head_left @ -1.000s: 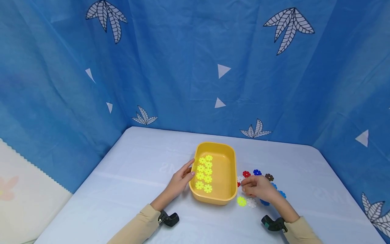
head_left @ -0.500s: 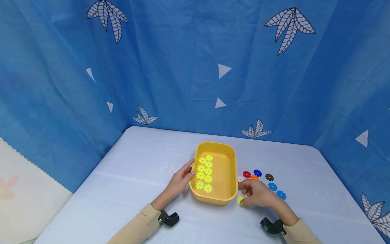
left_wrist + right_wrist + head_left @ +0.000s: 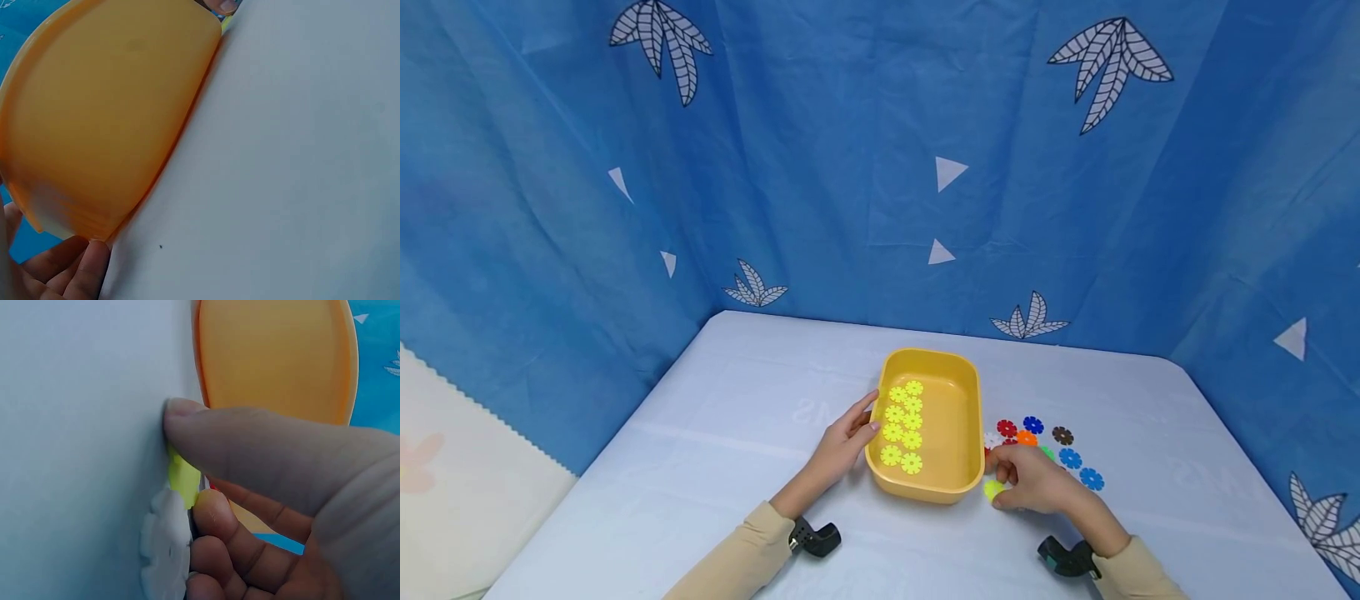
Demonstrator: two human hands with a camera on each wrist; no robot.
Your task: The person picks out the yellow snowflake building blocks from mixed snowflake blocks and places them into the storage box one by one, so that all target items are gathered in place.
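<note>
A yellow plastic basin [image 3: 945, 433] stands mid-table with several yellow-green snowflake discs [image 3: 912, 439] in two columns along its left side. My left hand [image 3: 844, 442] rests against the basin's left side, thumb and fingers touching it from outside. To the right of the basin, my right hand [image 3: 1033, 479] is low over the table, thumb and fingers around a yellow-green snowflake disc [image 3: 993, 490]. In the right wrist view, that disc [image 3: 184, 481] shows between thumb and fingertip, next to a white snowflake disc [image 3: 165, 544]. My right hand hides part of the loose pile.
Loose snowflake discs lie right of the basin, including a dark blue one [image 3: 1033, 425], a brown one [image 3: 1063, 435], an orange one [image 3: 1026, 437] and a light blue one [image 3: 1092, 478]. A blue patterned curtain [image 3: 865, 167] hangs behind the white table [image 3: 760, 383].
My right hand has come down and toward the near side, from above the loose pile to the yellow-green disc by the basin. The left hand and basin have stayed put.
</note>
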